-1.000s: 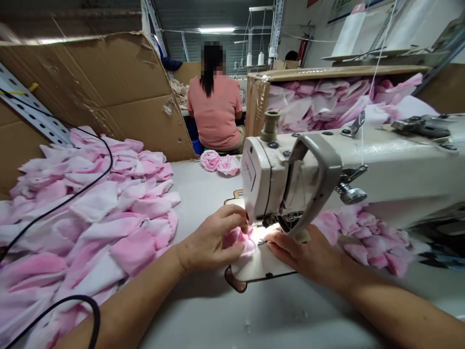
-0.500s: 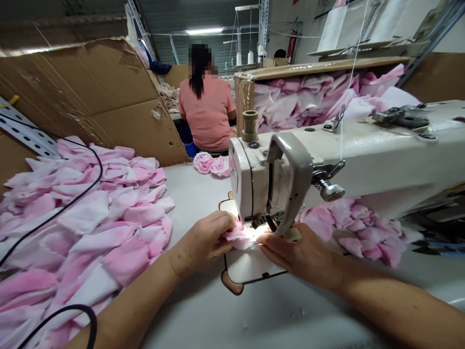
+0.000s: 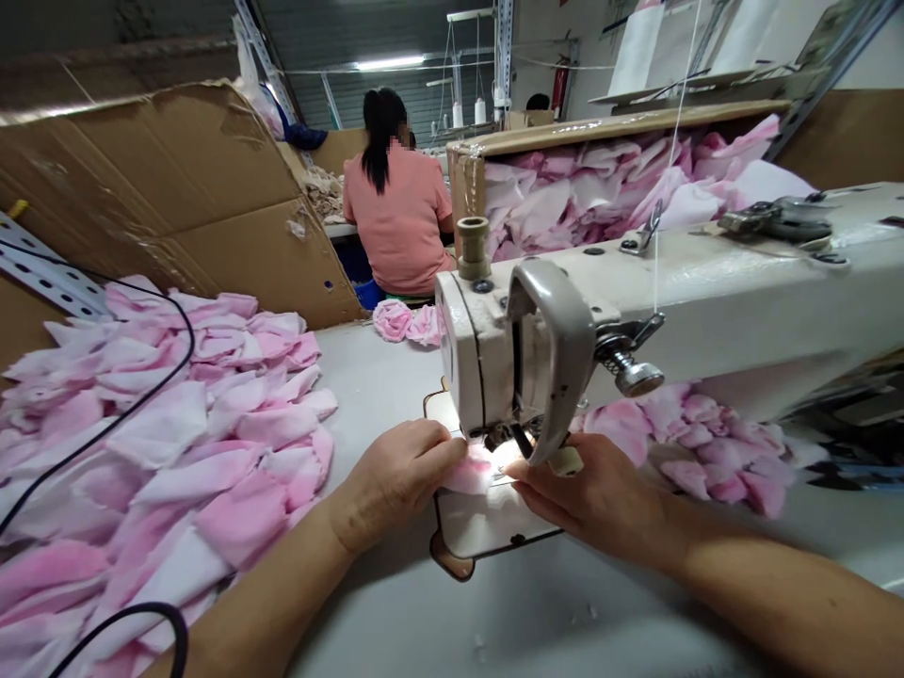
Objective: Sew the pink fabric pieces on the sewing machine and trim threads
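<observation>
Under the lit needle area of a white sewing machine (image 3: pixel 480 367) lies a small pink-and-white piece of plush cloth (image 3: pixel 472 474). My left hand (image 3: pixel 399 476) pinches its left edge between thumb and fingers. On the other side of the presser foot, my right hand (image 3: pixel 593 490) is closed, with its fingertips low by the needle plate (image 3: pixel 487 527). Glare and the machine's finger guard hide what those fingertips grip, if anything. Two rolled pink cloth flowers (image 3: pixel 393 320) sit behind the machine head.
Loose pink cloth pieces (image 3: pixel 233 433) heap on the left of the table, crossed by a black cable (image 3: pixel 127 414). More pink pieces (image 3: pixel 713 443) lie under the machine arm. A cardboard box (image 3: pixel 467 188) of cloth stands behind. A person in a salmon shirt (image 3: pixel 399 221) sits beyond.
The cloth now lies flatter under my left hand, whose thumb has stretched out along it. My right hand stays by the needle. The whole view has shifted slightly.
</observation>
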